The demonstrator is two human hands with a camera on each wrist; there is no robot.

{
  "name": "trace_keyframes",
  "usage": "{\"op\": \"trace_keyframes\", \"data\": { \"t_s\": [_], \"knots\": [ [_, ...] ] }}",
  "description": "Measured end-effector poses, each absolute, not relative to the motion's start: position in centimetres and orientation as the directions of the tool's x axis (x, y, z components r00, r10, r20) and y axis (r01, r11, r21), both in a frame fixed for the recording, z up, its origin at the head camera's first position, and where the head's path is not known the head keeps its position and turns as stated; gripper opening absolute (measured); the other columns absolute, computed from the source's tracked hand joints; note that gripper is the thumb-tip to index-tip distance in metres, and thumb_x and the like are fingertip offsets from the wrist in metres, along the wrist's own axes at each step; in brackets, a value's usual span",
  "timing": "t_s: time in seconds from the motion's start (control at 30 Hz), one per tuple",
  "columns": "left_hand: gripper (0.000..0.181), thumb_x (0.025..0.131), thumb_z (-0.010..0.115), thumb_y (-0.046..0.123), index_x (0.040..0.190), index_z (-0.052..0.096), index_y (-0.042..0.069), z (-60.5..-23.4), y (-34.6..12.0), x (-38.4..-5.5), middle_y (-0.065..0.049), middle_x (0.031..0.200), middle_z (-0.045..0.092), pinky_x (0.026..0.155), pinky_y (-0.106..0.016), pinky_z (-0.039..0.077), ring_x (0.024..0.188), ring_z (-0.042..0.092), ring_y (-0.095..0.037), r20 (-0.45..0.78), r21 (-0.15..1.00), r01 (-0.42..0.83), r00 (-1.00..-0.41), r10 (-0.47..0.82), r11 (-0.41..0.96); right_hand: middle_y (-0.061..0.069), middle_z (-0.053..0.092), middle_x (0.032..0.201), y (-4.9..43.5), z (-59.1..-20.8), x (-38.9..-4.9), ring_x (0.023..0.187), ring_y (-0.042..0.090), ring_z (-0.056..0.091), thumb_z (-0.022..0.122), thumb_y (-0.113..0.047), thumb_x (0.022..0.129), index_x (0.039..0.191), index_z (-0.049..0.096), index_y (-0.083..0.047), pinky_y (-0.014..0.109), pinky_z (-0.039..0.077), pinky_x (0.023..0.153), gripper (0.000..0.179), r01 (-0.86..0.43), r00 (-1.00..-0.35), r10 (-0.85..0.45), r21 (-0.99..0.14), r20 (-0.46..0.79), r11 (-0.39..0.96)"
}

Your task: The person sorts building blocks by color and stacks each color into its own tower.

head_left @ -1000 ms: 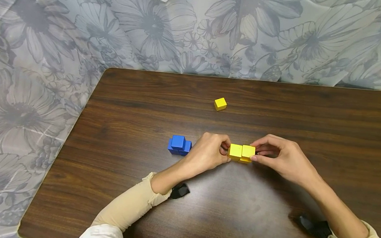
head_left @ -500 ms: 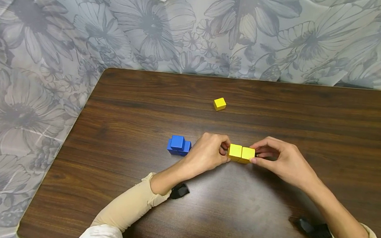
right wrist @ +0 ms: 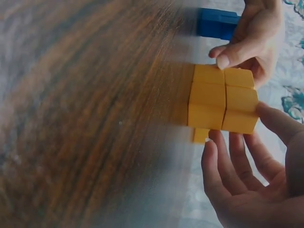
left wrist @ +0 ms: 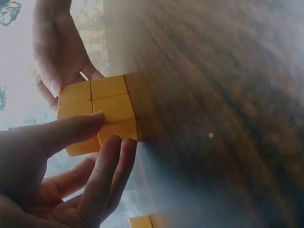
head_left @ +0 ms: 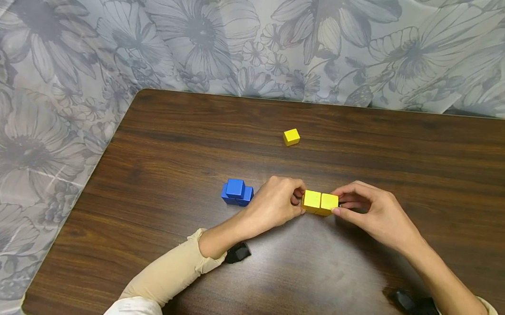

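Yellow cube blocks form a small wall, two side by side on top of two others. The upper left block [head_left: 312, 199] and upper right block [head_left: 329, 201] sit flush in the head view. My left hand [head_left: 273, 201] pinches the wall's left end; in the left wrist view its thumb lies across the front of the blocks. At the other end, my right hand [head_left: 378, 210] pinches the upper right block [right wrist: 241, 109] between thumb and fingers. Thin seams between all the blocks show in the right wrist view.
Just left of my left hand stands a blue block pile [head_left: 235, 189], one block on top of others. A loose yellow block [head_left: 291, 137] lies farther back on the dark wooden table [head_left: 185, 139]. Floral cloth [head_left: 203, 36] hangs behind the table.
The upper right yellow block has come down slightly, from a little raised to level with the one beside it. Both hands keep nearly the same place.
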State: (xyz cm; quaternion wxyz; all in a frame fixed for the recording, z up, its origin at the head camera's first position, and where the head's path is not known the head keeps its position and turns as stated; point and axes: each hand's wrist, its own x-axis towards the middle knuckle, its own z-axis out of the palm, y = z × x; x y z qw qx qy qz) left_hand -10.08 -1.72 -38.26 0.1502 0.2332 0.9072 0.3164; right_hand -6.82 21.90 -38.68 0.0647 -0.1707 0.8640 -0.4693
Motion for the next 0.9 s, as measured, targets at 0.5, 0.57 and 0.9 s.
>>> {"op": "trace_keyframes", "data": {
  "t_s": [0.5,0.57,0.9],
  "knots": [
    [0.030,0.080,0.084,0.010,0.108,0.071,0.008,-38.2,-1.7,-10.0,0.001,0.097,0.069,0.068,-0.010,0.048,0.081,0.064,-0.005,-0.130,0.636,0.324,-0.849,0.512,0.700,-0.001,0.068,0.110,21.9,-38.6,-7.1,0.091,0.008,0.068,0.079,-0.006,0.084,0.114,0.069,-0.015,0.017,0.055,0.077,0.033,-0.254,-0.926,-0.372,-0.831,0.062,0.495],
    [0.031,0.080,0.084,0.010,0.108,0.071,0.008,-38.3,-1.7,-10.0,0.001,0.098,0.070,0.068,-0.010,0.048,0.081,0.064,-0.005,-0.134,0.640,0.319,-0.849,0.510,0.699,0.001,0.068,0.111,22.0,-38.4,-7.3,0.092,0.007,0.068,0.079,-0.006,0.085,0.114,0.069,-0.014,0.017,0.054,0.077,0.032,-0.263,-0.924,-0.376,-0.827,0.068,0.497],
    [0.032,0.080,0.085,0.015,0.109,0.071,0.010,-38.3,-1.8,-10.0,0.003,0.099,0.070,0.069,-0.011,0.048,0.082,0.064,-0.003,-0.133,0.625,0.327,-0.850,0.510,0.709,0.005,0.069,0.110,22.0,-36.3,-9.7,0.093,0.009,0.067,0.080,-0.006,0.084,0.115,0.070,-0.013,0.015,0.053,0.079,0.034,-0.259,-0.939,-0.335,-0.809,0.083,0.527]
  ]
}}
